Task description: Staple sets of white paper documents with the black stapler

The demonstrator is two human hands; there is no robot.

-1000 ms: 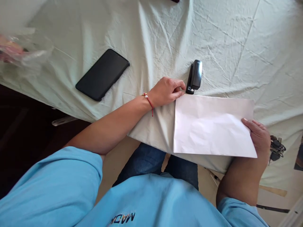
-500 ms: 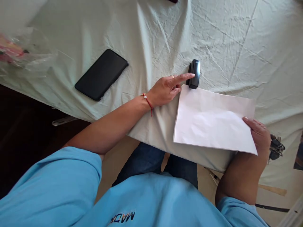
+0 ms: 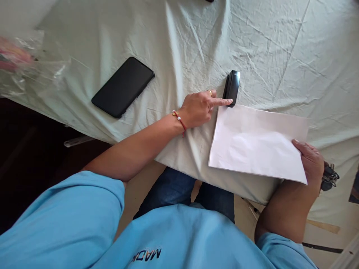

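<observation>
A small black stapler stands on the cloth at the top left corner of the white paper sheets. My left hand has its index finger stretched out, the tip on the stapler's near end, with the other fingers curled in. Held at the right edge between thumb and fingers, the sheets are in my right hand; the thumb lies on top and the fingers are hidden beneath.
A black phone lies on the pale tablecloth to the left. Clear plastic wrapping is at the far left. Keys lie just right of my right hand.
My left index fingertip has moved down along the stapler from its middle to its near end. My right hand still holds the sheets, and the whole view has shifted slightly.
</observation>
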